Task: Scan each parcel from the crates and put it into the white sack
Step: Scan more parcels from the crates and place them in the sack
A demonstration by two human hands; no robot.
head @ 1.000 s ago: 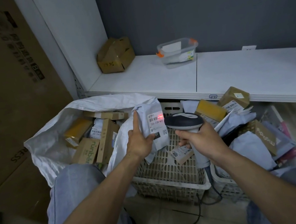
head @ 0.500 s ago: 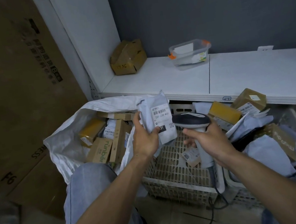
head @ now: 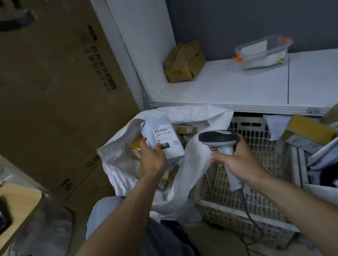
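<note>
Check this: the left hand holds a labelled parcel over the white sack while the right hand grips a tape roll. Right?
No. In the head view the right hand grips a scanner, not tape; the left hand holds the parcel over the white sack.

**Parcel carried over to the sack**

I see the left hand (head: 152,159) has swung the parcel (head: 168,150) away from the scanner (head: 218,140) and now holds it over the open mouth of the white sack (head: 193,163). The red scan line on its label (head: 162,132) is gone. The right hand (head: 240,161) seems slightly higher, though my camera turned left too.
</note>
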